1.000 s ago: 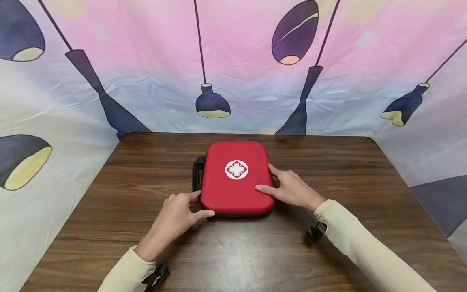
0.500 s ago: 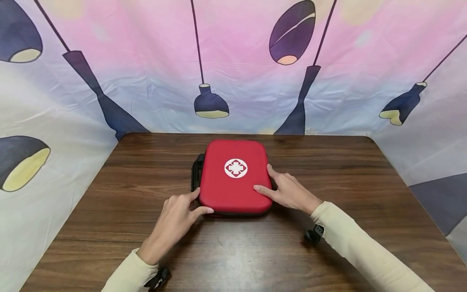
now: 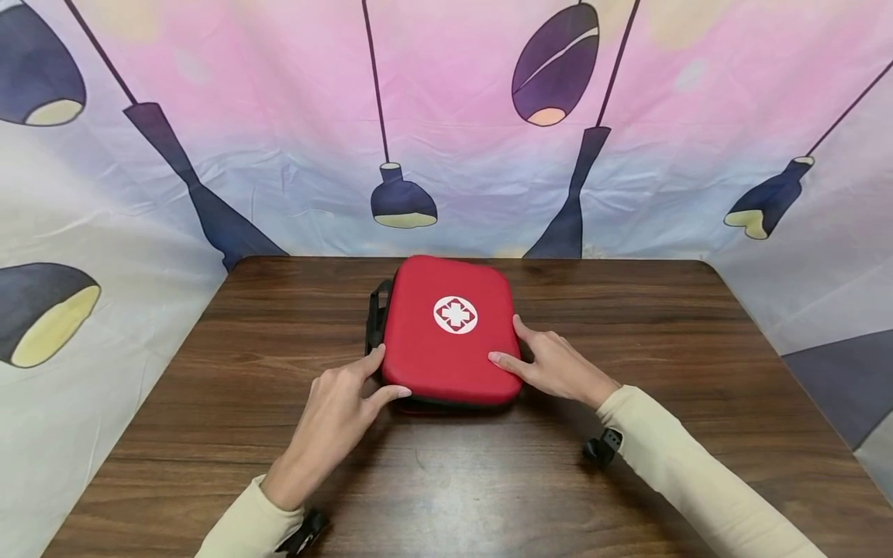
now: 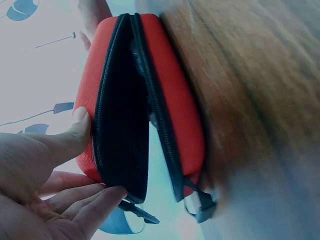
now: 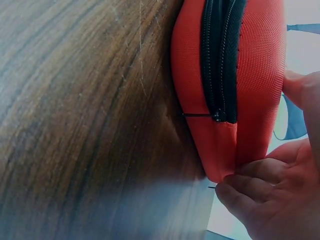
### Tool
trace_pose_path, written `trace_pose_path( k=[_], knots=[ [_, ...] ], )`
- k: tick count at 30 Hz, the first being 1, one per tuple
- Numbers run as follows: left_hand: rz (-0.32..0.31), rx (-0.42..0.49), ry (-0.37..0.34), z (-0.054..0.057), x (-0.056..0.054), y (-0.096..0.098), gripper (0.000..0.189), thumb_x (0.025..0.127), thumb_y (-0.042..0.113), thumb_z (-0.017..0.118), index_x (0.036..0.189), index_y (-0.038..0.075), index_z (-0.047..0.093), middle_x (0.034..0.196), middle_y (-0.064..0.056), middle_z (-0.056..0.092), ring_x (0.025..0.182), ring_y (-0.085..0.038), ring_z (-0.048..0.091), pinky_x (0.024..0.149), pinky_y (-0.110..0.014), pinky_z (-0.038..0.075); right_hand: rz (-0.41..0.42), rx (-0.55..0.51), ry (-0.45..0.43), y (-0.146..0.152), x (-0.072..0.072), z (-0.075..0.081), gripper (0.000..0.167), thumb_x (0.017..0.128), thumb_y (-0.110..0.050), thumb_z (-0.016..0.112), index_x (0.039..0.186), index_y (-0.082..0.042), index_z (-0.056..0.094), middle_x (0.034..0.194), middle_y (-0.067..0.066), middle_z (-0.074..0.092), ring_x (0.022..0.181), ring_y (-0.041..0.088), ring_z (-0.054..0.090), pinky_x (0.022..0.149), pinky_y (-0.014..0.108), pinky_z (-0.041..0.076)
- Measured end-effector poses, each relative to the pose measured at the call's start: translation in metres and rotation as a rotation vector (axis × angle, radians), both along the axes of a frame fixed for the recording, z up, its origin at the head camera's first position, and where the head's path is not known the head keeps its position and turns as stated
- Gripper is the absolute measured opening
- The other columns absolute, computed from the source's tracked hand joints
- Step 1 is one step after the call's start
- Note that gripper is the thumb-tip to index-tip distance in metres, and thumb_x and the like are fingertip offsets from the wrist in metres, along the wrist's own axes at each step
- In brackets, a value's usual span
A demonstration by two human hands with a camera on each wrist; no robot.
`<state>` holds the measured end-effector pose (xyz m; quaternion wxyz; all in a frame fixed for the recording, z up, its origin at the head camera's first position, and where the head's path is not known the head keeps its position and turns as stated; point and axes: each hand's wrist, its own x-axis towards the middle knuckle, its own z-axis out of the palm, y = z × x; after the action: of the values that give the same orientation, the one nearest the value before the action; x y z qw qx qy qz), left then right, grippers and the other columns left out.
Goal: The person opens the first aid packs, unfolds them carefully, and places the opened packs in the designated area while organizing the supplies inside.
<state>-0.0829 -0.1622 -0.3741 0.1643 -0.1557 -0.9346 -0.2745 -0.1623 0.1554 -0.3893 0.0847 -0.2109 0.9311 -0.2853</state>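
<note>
A red zippered first-aid case (image 3: 446, 356) with a white cross emblem lies on the wooden table. Its lid is raised on the left side, and a dark gap shows between the two unzipped halves in the left wrist view. My left hand (image 3: 331, 418) pinches the lid's near left corner, thumb on the edge and fingers beneath it. On the case's right side, my right hand (image 3: 558, 363) holds it with the thumb on top and fingers along the side. The zipper's end (image 5: 218, 116) shows near that hand. What lies inside the case is hidden in shadow.
The brown table (image 3: 663, 349) extends around the case on all sides. A black carry handle (image 3: 377, 318) sticks out at the case's left. A printed cloth (image 3: 474, 194) with lamp drawings hangs behind the table's far edge.
The lid's left side has risen under my left hand, so the case top now tilts and a gap opens at its near left. My right hand stays nearly in place.
</note>
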Motion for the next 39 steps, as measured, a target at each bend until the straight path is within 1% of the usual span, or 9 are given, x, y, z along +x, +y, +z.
trace_pose_path(
  k=[9,13,17,21,25,30,34,37,39],
  knots=[
    [-0.038,0.039,0.087,0.015,-0.001,0.006,0.069,0.078,0.030,0.089,0.136,0.002,0.064,0.130,-0.016,0.067,0.064,-0.010,0.065,0.074,-0.043,0.058,0.020,-0.009,0.014,0.006,0.002,0.003,0.098,0.094,-0.066,0.058,0.156,0.004,0.028,0.055,-0.005,0.054,0.056,0.008,0.043,0.080,0.035,0.045],
    [-0.049,0.073,0.115,0.020,-0.001,0.009,0.068,0.077,0.029,0.090,0.136,0.004,0.065,0.132,-0.017,0.065,0.053,0.001,0.056,0.064,-0.034,0.056,0.016,-0.022,0.009,0.008,0.001,0.005,0.096,0.094,-0.065,0.059,0.155,0.004,0.032,0.062,-0.004,0.060,0.066,0.009,0.053,0.082,0.035,0.046],
    [-0.048,0.093,0.141,0.025,-0.002,0.012,0.068,0.075,0.028,0.091,0.134,0.003,0.066,0.132,-0.016,0.065,0.057,-0.005,0.063,0.067,-0.035,0.058,0.003,-0.023,-0.008,0.008,0.002,0.007,0.094,0.094,-0.064,0.060,0.155,0.002,0.034,0.069,0.001,0.065,0.082,0.018,0.062,0.086,0.036,0.047],
    [-0.051,0.112,0.148,0.029,-0.002,0.014,0.067,0.075,0.027,0.092,0.132,0.003,0.067,0.131,-0.016,0.066,0.099,-0.025,0.074,0.084,-0.046,0.059,0.000,-0.001,0.046,0.009,0.006,0.013,0.088,0.094,-0.058,0.064,0.154,0.001,0.038,0.114,0.017,0.072,0.105,0.029,0.067,0.099,0.041,0.051],
    [-0.057,0.129,0.146,0.033,-0.003,0.016,0.066,0.075,0.027,0.092,0.133,0.004,0.067,0.132,-0.015,0.065,0.116,-0.030,0.067,0.086,-0.048,0.058,0.037,0.003,0.153,0.006,0.010,0.024,0.077,0.095,-0.043,0.071,0.151,0.003,0.044,0.151,0.020,0.047,0.136,0.033,0.050,0.106,0.047,0.048],
    [-0.073,0.146,0.138,0.039,-0.002,0.019,0.066,0.077,0.025,0.091,0.134,0.005,0.066,0.134,-0.013,0.064,0.119,-0.028,0.066,0.084,-0.045,0.059,0.077,-0.040,0.236,-0.004,0.015,0.046,0.069,0.094,-0.033,0.075,0.148,0.000,0.049,0.141,0.015,0.059,0.111,0.026,0.065,0.092,0.038,0.057],
    [-0.099,0.174,0.136,0.045,-0.002,0.024,0.067,0.077,0.022,0.091,0.136,0.004,0.064,0.137,-0.013,0.063,0.122,-0.027,0.063,0.086,-0.043,0.060,0.117,-0.077,0.284,-0.018,0.020,0.067,0.058,0.094,-0.032,0.075,0.141,-0.004,0.058,0.093,0.004,0.070,0.065,0.012,0.057,0.064,0.028,0.053],
    [-0.119,0.191,0.145,0.049,-0.002,0.029,0.068,0.077,0.021,0.091,0.137,0.002,0.063,0.138,-0.014,0.062,0.124,-0.027,0.062,0.090,-0.042,0.058,0.168,-0.100,0.319,-0.029,0.025,0.083,0.054,0.093,-0.031,0.076,0.139,-0.007,0.060,0.074,-0.004,0.063,0.053,0.007,0.051,0.055,0.026,0.049],
    [-0.131,0.200,0.151,0.051,-0.002,0.033,0.069,0.077,0.020,0.091,0.138,0.001,0.062,0.139,-0.014,0.061,0.125,-0.026,0.061,0.093,-0.042,0.057,0.196,-0.107,0.354,-0.036,0.027,0.092,0.054,0.093,-0.031,0.076,0.139,-0.007,0.061,0.077,-0.005,0.066,0.053,0.006,0.052,0.056,0.024,0.050]
  ],
)
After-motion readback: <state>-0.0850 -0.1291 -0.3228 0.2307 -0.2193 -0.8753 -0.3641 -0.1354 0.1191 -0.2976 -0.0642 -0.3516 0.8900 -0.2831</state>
